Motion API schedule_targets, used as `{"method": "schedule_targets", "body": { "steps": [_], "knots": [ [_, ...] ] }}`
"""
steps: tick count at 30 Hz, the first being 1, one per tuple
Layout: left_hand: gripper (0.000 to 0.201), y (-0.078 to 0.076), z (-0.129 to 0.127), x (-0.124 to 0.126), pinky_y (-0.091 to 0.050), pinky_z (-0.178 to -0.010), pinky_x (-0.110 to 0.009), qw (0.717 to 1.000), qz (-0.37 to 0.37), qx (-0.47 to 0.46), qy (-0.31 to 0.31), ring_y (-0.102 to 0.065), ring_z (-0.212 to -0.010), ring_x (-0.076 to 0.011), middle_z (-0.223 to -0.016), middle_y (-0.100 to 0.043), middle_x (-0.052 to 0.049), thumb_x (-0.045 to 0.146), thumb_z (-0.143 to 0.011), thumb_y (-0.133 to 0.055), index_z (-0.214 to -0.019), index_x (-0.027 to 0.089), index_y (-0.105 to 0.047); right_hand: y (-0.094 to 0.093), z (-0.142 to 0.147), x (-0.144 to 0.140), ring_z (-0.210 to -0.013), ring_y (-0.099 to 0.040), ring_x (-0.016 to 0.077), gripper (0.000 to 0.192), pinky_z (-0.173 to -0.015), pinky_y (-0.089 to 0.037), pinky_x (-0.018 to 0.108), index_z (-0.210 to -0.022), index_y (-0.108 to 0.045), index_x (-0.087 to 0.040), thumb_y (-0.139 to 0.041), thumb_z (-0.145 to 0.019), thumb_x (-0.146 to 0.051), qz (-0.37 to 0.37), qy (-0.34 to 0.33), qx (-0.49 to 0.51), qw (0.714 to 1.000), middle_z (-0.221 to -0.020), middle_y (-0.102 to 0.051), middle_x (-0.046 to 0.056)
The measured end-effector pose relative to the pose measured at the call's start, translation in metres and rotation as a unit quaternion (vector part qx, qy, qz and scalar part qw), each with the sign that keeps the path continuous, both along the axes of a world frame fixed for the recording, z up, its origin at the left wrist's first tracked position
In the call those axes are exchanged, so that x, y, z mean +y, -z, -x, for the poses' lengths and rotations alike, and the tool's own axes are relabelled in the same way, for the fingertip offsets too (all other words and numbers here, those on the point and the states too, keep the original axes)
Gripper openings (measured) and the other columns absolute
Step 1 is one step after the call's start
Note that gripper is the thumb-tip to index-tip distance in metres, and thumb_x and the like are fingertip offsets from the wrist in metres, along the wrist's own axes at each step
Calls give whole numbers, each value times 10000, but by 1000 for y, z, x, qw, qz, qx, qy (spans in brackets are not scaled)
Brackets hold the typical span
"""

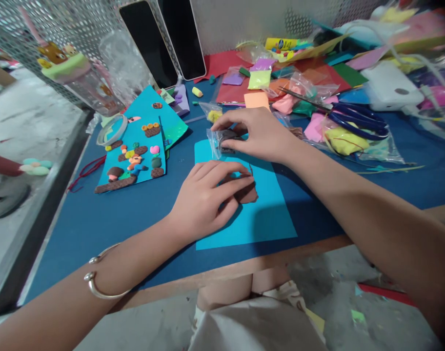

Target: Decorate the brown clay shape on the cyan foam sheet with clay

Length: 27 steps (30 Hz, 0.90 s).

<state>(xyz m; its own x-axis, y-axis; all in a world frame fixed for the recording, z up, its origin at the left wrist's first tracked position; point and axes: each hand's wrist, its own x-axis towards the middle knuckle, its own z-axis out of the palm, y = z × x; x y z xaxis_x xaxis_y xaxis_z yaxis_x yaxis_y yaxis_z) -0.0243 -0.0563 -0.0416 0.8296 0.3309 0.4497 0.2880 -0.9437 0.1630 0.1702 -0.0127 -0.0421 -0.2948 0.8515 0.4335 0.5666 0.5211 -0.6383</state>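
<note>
With the left hand (pixel 208 195), fingers loosely bent, rests over one flat brown clay piece (pixel 249 194) on one blue sheet (pixel 270 219); cannot tell whether grips it. With the right hand (pixel 257 130), thumb and fingertips curved nearly together, holds one clear bag (pixel 215 146) of dark material at the sheet's far end. Elsewhere on the tabletop (pixel 116 224), to count: two phones (pixel 184 44) leaning upright, one lidded cup (pixel 89 90), one pair of scissors (pixel 357 119), one yellow tube (pixel 281 44).
</note>
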Motion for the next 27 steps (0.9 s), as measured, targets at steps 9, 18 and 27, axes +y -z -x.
{"method": "schedule_targets", "body": {
  "steps": [9,18,27],
  "knots": [
    [265,1,-2,-1,-415,-797,-374,999,-16,43,6,-593,-1017,-233,-1149,-651,-77,122,-864,-462,-1023,203,-659,1,0,0,-965,-656,237,300,-855,-540,386,-1008,-700,-291,-645,-739,-169,2,3,-8,1000,-1061,-712,-15],
    [275,0,-3,-3,-419,-811,-341,998,54,-6,-17,-594,-979,-188,-1108,-653,-57,78,-849,-452,-965,211,-663,2,0,1,-927,-662,243,288,-788,-544,384,-972,-709,-282,-657,-719,-154,18,14,-25,999,-1030,-722,-5],
    [217,1,-1,-2,-415,-820,-382,996,-75,40,10,-590,-1007,-232,-1120,-667,-63,150,-881,-487,-978,209,-672,8,-3,6,-938,-663,247,279,-792,-547,389,-958,-707,-303,-682,-710,-177,18,17,-13,1000,-1015,-726,-13]
  ]
}}
